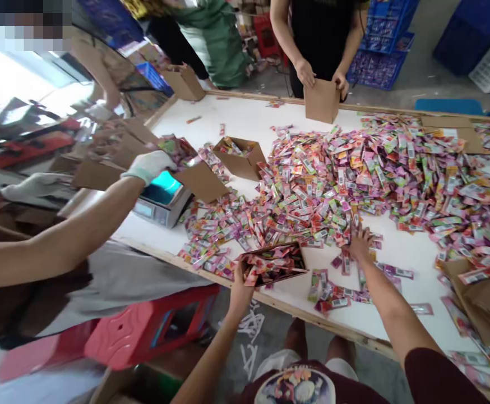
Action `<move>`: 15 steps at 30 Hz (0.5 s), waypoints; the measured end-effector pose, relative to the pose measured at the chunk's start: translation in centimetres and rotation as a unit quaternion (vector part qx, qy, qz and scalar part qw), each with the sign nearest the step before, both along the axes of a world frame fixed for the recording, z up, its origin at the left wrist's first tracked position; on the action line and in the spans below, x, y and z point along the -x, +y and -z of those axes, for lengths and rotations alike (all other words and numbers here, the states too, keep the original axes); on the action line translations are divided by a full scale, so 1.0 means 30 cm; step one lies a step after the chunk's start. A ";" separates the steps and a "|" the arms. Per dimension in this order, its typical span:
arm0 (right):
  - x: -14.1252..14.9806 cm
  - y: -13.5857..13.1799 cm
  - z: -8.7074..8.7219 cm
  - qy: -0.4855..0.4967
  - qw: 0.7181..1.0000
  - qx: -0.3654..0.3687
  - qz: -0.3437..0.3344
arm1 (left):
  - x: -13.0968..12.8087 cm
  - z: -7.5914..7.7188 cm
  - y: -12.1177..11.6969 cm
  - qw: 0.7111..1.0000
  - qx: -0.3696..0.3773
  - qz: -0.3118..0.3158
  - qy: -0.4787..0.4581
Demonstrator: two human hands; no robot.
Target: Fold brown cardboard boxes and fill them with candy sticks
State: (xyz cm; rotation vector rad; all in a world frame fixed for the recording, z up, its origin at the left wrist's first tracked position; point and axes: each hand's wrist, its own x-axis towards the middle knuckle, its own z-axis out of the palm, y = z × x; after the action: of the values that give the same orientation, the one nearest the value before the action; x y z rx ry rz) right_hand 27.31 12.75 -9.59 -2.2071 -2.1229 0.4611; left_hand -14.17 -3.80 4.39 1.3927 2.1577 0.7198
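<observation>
My left hand (241, 289) is wrapped round the near left corner of a small brown cardboard box (303, 259) at the table's front edge. The box is tilted and holds many small, colourful, flat packets (270, 265). To the right, my right hand (359, 244) reaches to the near edge of a large heap of the same packets (312, 191). Its fingers are spread and touch the packets, with none plainly in its grasp. Loose packets (333, 294) lie on the white table (293, 300) between the box and my right forearm.
At left, a co-worker's gloved hand (150, 166) holds an open carton (203, 182) by a digital scale (163, 205). Across the table, another person's hands (306, 73) hold an upright box (321, 102). A filled box (245, 163) stands mid-table; red stools (123, 331) are below left.
</observation>
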 end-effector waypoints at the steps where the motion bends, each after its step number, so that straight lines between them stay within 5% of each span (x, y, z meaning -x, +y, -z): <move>1: 0.006 0.051 -0.008 0.005 1.000 -0.009 -0.007 | -0.020 -0.008 0.003 0.999 -0.010 0.035 0.033; 4: 0.009 0.091 -0.038 0.008 0.999 -0.019 -0.035 | -0.089 -0.037 0.062 0.966 0.017 0.232 0.116; 7: -0.001 -0.002 -0.052 0.009 0.998 0.006 -0.062 | -0.146 -0.049 0.180 0.907 0.143 0.383 0.097; 10: -0.020 -0.171 -0.044 0.003 0.993 0.037 -0.108 | -0.172 -0.044 0.284 0.879 0.195 0.431 0.054; 15: 0.009 -0.392 0.008 -0.033 0.991 0.064 -0.116 | -0.175 -0.100 0.290 0.905 0.186 0.379 0.045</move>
State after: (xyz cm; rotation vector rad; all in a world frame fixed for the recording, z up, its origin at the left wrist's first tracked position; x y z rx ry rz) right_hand 27.03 1.00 -9.83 -2.0723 -2.4638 0.5584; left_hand -8.93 4.90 7.38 1.8612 1.4843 -0.0518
